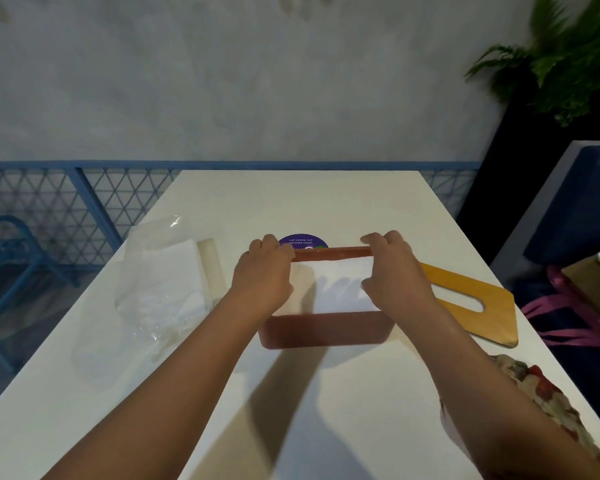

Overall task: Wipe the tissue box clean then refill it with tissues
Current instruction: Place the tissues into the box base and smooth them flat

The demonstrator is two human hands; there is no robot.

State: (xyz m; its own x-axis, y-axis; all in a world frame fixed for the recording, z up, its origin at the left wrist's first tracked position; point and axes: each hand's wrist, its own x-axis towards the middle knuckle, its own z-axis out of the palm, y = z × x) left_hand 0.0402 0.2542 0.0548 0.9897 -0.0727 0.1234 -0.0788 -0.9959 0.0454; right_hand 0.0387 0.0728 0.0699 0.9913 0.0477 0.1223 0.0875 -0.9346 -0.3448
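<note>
A reddish-brown tissue box (326, 332) stands open on the white table (326, 410), with a stack of white tissues (336, 289) lying inside it. My left hand (265, 271) grips the left end of the stack at the box's far left corner, fingers curled over the edge. My right hand (392, 268) grips the right end of the stack, thumb on the near side and fingers over the far rim. The box's wooden lid (471, 299), with an oval slot, lies flat on the table to the right.
A clear plastic wrapper (156, 289) with more white tissues lies at the left. A purple round sticker (303, 241) sits behind the box. A patterned cloth (537, 393) hangs at the right table edge. Blue seat, pink straps and a plant are to the right.
</note>
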